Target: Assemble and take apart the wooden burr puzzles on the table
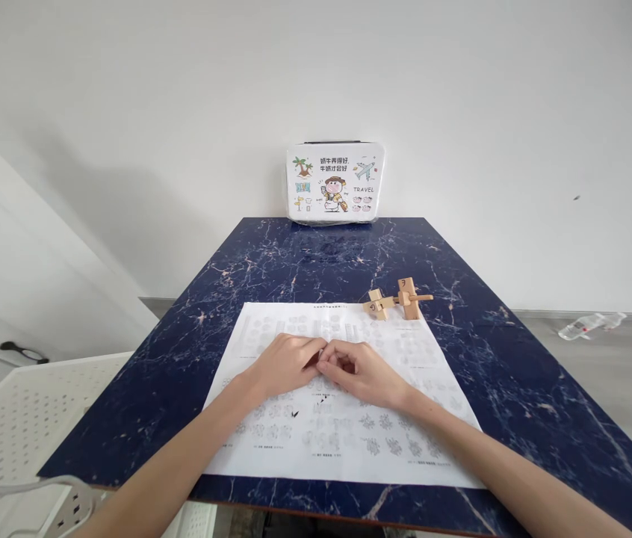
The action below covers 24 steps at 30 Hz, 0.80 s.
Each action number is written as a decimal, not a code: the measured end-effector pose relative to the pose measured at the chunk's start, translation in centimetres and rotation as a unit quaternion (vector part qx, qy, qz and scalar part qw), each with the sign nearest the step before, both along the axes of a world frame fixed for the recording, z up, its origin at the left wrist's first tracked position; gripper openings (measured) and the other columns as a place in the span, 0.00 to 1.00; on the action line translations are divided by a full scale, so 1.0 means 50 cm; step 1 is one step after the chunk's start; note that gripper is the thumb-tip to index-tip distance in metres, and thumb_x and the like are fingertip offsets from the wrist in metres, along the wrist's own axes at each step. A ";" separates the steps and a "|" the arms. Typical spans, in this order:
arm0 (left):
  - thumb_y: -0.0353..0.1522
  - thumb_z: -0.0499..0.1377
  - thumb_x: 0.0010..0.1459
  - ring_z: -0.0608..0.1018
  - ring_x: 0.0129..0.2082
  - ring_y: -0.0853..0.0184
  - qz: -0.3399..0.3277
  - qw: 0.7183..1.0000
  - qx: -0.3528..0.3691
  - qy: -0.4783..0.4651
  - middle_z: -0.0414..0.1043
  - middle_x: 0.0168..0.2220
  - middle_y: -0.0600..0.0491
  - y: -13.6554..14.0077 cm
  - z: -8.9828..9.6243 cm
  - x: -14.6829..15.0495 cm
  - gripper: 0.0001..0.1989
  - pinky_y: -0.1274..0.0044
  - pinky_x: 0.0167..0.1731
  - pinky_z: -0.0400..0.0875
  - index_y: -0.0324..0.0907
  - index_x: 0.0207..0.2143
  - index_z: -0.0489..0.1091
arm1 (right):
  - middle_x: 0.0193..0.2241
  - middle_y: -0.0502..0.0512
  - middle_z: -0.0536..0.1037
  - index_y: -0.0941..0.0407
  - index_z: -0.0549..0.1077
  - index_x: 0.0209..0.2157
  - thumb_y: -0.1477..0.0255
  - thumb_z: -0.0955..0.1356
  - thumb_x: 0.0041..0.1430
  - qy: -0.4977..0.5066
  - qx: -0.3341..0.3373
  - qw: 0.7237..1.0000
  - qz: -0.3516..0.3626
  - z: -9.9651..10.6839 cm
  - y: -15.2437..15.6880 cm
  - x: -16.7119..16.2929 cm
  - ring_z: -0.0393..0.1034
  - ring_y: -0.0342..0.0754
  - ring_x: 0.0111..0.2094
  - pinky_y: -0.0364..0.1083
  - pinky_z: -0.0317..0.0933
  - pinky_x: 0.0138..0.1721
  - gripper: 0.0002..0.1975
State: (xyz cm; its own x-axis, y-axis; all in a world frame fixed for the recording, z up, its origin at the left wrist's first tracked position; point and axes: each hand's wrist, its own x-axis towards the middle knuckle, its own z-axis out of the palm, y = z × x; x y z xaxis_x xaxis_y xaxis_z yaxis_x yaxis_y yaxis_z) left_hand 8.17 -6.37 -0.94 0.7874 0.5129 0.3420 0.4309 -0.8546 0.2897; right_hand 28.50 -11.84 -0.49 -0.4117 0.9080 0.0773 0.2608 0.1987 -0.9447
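Note:
Over the middle of a printed white sheet (271,463), my left hand (287,364) and my right hand (364,373) meet at the fingertips. Both hands have curled, closed fingers. Whatever is between the fingertips, if anything, is hidden or too small to make out. The sheet carries rows of small grey drawings and captions. Just below the fingers, a few small dark marks or bits (294,414) show on the paper. Two joined wooden puzzle pieces, a small crossed one (376,305) and a taller one with a peg (407,299), lie at the sheet's upper right corner, beyond my right hand.
A white cartoon-printed case (334,183) stands against the wall at the far end of the dark blue marble-patterned table (181,373). To the left are a white perforated surface (30,396) and a power strip (69,508). A plastic bottle (590,325) lies on the floor, right.

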 end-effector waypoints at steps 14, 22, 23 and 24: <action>0.24 0.55 0.63 0.68 0.19 0.72 0.002 1.000 0.007 0.012 0.70 0.23 0.59 0.001 -0.005 -0.004 0.07 0.77 0.23 0.60 0.42 0.31 0.65 | 0.23 0.46 0.73 0.54 0.73 0.34 0.67 0.67 0.68 -0.006 0.011 1.000 0.006 -0.003 0.000 -0.001 0.60 0.42 0.22 0.44 0.54 0.24 0.08; 0.24 0.56 0.62 0.68 0.19 0.72 0.002 1.000 0.007 0.011 0.71 0.24 0.59 0.001 -0.005 -0.004 0.07 0.77 0.23 0.60 0.41 0.30 0.65 | 0.23 0.46 0.73 0.54 0.73 0.34 0.68 0.67 0.68 -0.013 0.015 1.000 0.004 -0.003 -0.002 -0.003 0.60 0.41 0.22 0.44 0.55 0.25 0.08; 0.24 0.56 0.62 0.68 0.20 0.72 0.003 1.000 0.007 0.012 0.71 0.24 0.59 0.001 -0.004 -0.004 0.07 0.77 0.23 0.60 0.41 0.30 0.65 | 0.23 0.46 0.73 0.54 0.73 0.34 0.68 0.67 0.68 -0.013 0.013 1.000 0.003 -0.002 -0.002 -0.003 0.60 0.41 0.22 0.44 0.55 0.25 0.08; 0.24 0.56 0.62 0.69 0.20 0.71 0.005 1.000 0.009 0.014 0.71 0.24 0.59 0.001 -0.004 -0.004 0.07 0.77 0.23 0.60 0.41 0.31 0.66 | 0.22 0.46 0.72 0.54 0.73 0.34 0.68 0.67 0.67 -0.012 0.011 1.000 0.002 -0.002 -0.002 -0.003 0.60 0.41 0.22 0.44 0.55 0.25 0.07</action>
State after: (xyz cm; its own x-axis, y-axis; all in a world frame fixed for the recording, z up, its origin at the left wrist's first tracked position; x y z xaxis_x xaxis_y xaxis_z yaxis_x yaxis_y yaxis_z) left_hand 7.96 -6.34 -1.16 0.7915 0.5148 0.3294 0.4470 -0.8552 0.2624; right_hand 28.35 -11.93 -0.60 -0.4176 0.9045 0.0864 0.2831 0.2199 -0.9335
